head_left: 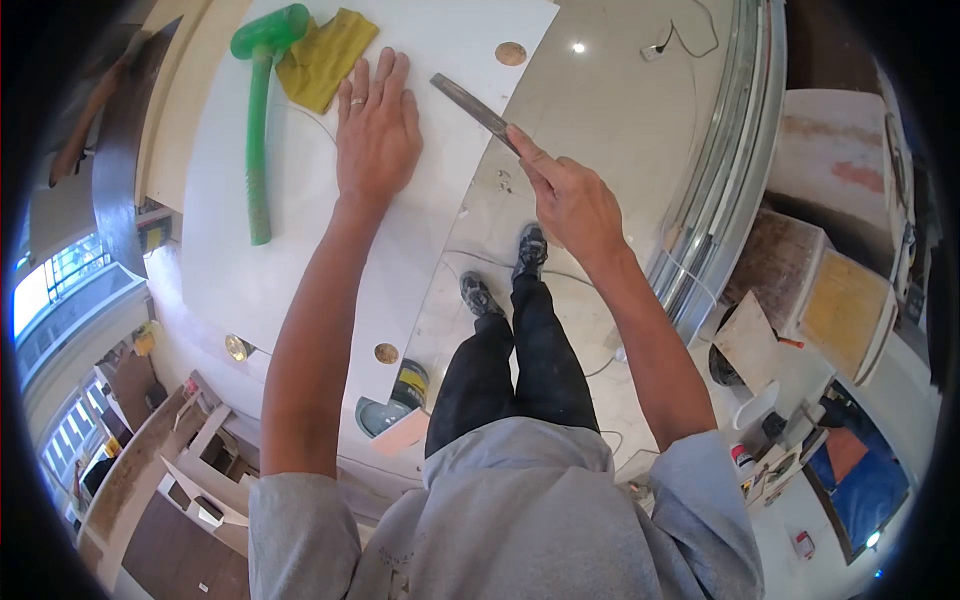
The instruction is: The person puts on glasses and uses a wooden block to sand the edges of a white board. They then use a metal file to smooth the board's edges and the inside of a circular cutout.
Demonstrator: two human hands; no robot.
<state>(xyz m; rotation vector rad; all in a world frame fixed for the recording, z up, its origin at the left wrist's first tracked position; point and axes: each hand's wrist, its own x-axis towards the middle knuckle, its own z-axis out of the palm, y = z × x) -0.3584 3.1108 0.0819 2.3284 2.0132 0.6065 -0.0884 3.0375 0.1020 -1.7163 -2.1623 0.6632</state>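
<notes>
My left hand [376, 140] lies flat on a white panel [436, 200], fingers stretched out and a ring on one of them. My right hand [580, 205] grips a flat metal file [465, 98], index finger laid along it. The file slants across the panel's right edge, its far end over the white surface. Just beyond my left fingertips is a crumpled yellow cloth [328, 60]. A green mallet [260, 130] rests to the left of the cloth, its head at the far side. Two round holes [510, 53] sit near the panel's right edge.
Long metal profiles [705, 200] lie along the right on the tiled floor [600, 90], near a plug with a cord [652, 52]. A can [410, 383] stands below the panel's near corner. Dusty boxes [830, 290] are at the right, wooden furniture parts [190, 470] at lower left.
</notes>
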